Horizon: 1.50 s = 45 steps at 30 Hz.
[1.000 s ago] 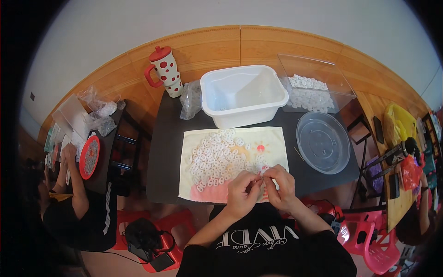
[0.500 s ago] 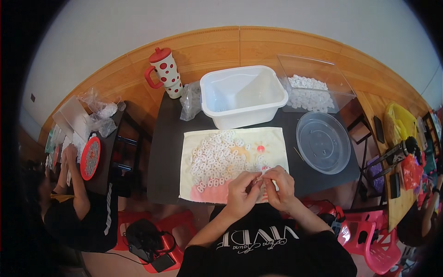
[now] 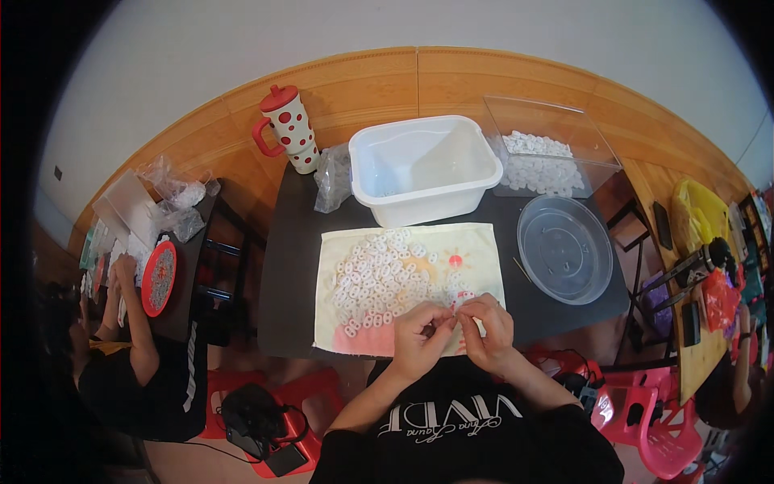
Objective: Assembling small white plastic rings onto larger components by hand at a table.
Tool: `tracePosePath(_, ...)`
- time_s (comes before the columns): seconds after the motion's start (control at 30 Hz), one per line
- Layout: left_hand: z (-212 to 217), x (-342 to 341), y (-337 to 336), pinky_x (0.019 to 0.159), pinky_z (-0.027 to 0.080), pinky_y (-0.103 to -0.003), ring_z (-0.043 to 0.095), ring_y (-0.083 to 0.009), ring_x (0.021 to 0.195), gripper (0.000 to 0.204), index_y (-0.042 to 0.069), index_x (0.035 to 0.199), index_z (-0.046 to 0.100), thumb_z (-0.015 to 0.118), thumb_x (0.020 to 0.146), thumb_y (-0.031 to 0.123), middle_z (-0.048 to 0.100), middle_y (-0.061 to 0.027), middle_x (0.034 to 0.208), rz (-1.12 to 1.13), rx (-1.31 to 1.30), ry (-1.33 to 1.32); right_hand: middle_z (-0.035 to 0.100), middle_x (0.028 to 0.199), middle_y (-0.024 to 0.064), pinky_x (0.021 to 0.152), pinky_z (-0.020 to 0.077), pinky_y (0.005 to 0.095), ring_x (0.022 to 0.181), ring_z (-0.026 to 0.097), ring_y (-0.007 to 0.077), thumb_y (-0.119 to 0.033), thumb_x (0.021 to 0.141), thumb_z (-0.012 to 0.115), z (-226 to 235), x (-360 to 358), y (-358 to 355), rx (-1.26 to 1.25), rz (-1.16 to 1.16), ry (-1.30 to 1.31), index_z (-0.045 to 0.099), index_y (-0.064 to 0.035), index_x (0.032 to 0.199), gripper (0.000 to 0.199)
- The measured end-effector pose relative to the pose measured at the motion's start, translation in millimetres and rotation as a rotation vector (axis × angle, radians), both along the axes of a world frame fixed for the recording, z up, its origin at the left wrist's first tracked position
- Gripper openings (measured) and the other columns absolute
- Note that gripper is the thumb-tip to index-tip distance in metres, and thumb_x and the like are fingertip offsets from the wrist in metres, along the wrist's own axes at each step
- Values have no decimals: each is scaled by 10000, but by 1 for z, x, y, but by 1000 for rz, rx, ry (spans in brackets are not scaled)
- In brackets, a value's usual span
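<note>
My left hand (image 3: 421,337) and my right hand (image 3: 487,329) meet over the near edge of a pale yellow cloth (image 3: 476,235). Both are closed, thumbs and fingertips pinched together at one spot. Whatever sits between the fingertips is too small and covered to name. Left of the hands, small white oval pieces (image 3: 371,278) with holes lie spread in a loose heap on the cloth. A few more white pieces (image 3: 456,282) lie just beyond the fingertips, partly covered by the right hand.
Behind the cloth stands a white plastic tub (image 3: 427,198), beside a clear bag (image 3: 332,179) and a dotted tumbler (image 3: 292,133). At right are a round clear lid (image 3: 564,250), a thin stick (image 3: 522,270) and a clear bin (image 3: 556,185) of white pieces. A co-worker (image 3: 137,363) sits left.
My pinched fingertips have shifted slightly to the left, and the left hand has turned a little. The pieces on the cloth look unchanged.
</note>
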<state>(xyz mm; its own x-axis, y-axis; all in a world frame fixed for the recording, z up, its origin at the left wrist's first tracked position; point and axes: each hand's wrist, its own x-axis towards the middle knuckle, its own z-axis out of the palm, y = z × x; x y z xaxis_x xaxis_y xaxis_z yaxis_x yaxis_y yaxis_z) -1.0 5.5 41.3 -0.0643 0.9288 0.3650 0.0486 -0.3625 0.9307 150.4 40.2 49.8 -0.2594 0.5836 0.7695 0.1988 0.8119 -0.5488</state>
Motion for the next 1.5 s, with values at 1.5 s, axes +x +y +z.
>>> tracePosePath(1.5, 10, 3, -2, 525, 409, -242, 556, -101, 598, 50, -45, 870, 676, 664, 831, -72, 593, -58, 727, 129, 6, 151, 643, 880, 163, 625, 499, 363, 714, 625, 312, 145, 759, 668, -2, -1, 0, 44, -48, -14, 588, 15, 1016, 298)
